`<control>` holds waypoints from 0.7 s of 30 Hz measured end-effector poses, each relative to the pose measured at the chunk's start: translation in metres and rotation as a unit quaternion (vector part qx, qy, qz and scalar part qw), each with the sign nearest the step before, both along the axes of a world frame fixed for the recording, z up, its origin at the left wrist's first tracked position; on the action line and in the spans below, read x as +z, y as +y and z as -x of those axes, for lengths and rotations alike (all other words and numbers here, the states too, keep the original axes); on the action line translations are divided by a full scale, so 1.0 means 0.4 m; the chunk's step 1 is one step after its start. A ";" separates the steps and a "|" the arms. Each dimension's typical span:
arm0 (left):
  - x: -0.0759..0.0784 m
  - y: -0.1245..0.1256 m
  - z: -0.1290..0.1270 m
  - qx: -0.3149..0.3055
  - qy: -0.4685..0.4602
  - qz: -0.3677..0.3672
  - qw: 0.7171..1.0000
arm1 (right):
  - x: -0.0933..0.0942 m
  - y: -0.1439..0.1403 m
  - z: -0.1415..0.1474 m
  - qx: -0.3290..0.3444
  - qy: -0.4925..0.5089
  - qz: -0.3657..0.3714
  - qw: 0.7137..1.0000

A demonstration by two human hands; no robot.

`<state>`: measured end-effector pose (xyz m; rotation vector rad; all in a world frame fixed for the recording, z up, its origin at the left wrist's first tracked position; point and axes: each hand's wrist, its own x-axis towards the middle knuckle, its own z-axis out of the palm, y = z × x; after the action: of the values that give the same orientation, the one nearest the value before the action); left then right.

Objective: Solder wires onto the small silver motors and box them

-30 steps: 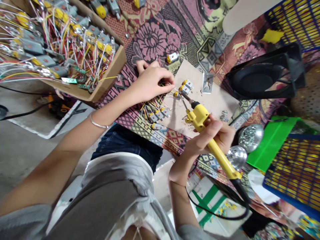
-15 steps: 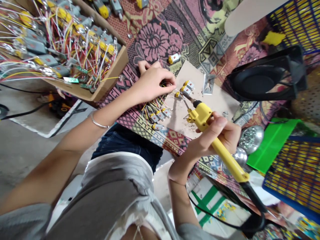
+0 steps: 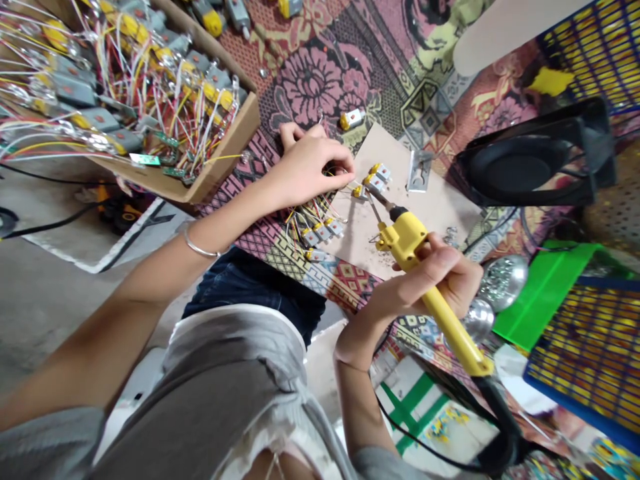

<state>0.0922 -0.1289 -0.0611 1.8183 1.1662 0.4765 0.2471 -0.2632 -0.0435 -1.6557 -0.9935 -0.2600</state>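
My right hand (image 3: 434, 279) grips a yellow soldering iron (image 3: 416, 260) whose tip points at small grey and yellow motors (image 3: 376, 177) lying on a beige board (image 3: 430, 207). My left hand (image 3: 309, 165) pinches thin wires beside those motors, fingers closed on them. A row of wired motors (image 3: 320, 233) lies just below the left hand on the patterned cloth.
A cardboard box (image 3: 220, 163) full of wired motors stands at the upper left. A black fan frame (image 3: 530, 163) sits at the right, with a green tray (image 3: 540, 297) and blue baskets (image 3: 590, 347) below it. A metal bracket (image 3: 419, 172) lies on the board. A loose motor (image 3: 351, 119) lies above it.
The soldering iron's tip has stayed at the motors while my right hand shifted slightly down and right. My left hand has kept its pinch on the wires.
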 end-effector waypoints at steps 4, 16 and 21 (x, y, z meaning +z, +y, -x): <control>0.000 -0.001 0.000 0.001 -0.006 0.008 1.000 | 0.005 0.005 0.002 0.026 0.013 -0.020 0.999; -0.006 0.001 0.002 -0.007 0.000 -0.011 1.000 | 0.009 0.001 0.008 0.008 0.041 -0.018 0.999; -0.018 0.002 0.004 -0.006 -0.014 -0.017 1.000 | 0.011 0.012 0.006 0.008 0.049 -0.071 0.996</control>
<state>0.0907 -0.1281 -0.0681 1.8410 1.1336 0.5166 0.2445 -0.2584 -0.0393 -1.5164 -0.8937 -0.2320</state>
